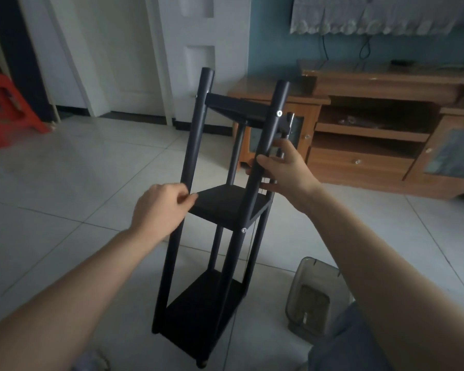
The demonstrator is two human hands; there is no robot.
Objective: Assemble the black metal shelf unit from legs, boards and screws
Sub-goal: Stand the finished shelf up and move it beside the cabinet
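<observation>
The black metal shelf unit [225, 204] stands tilted on the tiled floor in front of me, with three boards fixed between its round legs. Silver screw heads show on the near right leg, one by the top board [279, 113] and one by the middle board [243, 230]. My left hand [161, 207] grips the near left leg at the height of the middle board. My right hand [281, 167] grips the near right leg between the top and middle boards. The far legs are partly hidden behind the boards.
A translucent grey plastic container [314, 295] lies on the floor at the lower right, close to my knee. A wooden TV cabinet [373, 135] runs along the right wall. A red plastic stool [6, 108] stands at the far left beside white doors [123, 54].
</observation>
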